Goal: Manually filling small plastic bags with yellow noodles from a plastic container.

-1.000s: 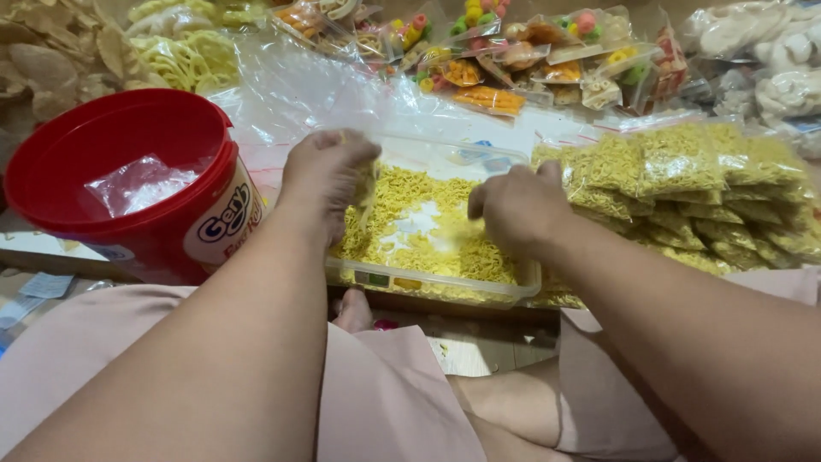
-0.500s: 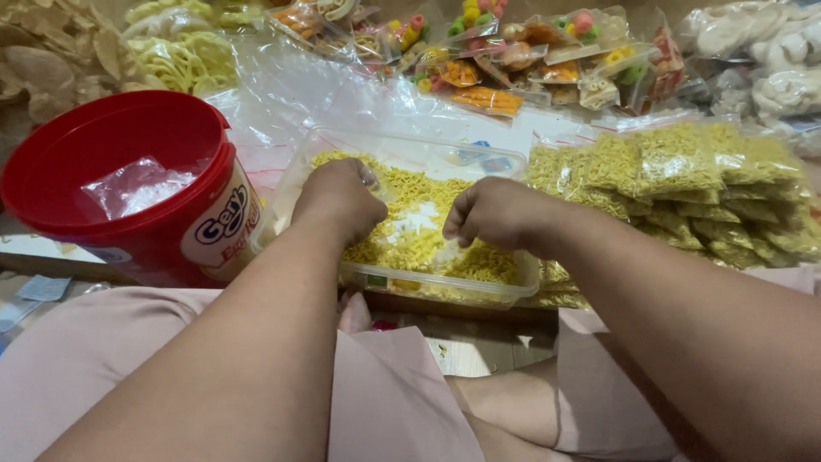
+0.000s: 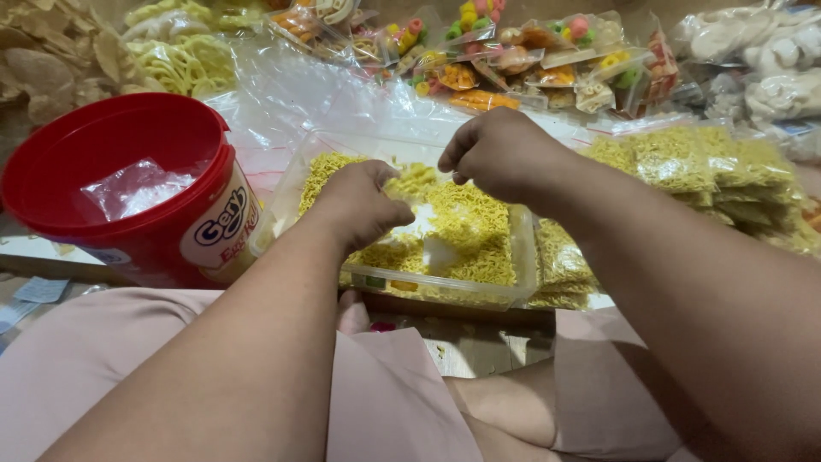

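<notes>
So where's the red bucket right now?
The red bucket sits at the left of the head view, just left of the clear tray of yellow noodles, beside the left hand. A crumpled clear bag lies inside it.

A low wooden counter [image 3: 479, 342] carries a red plastic tub [image 3: 128, 192], a clear tray of yellow noodle snack [image 3: 428, 235], stacked yellow snack packets [image 3: 710, 171], clear plastic sheeting [image 3: 299, 98] and bagged colourful snacks [image 3: 522, 60].
</notes>
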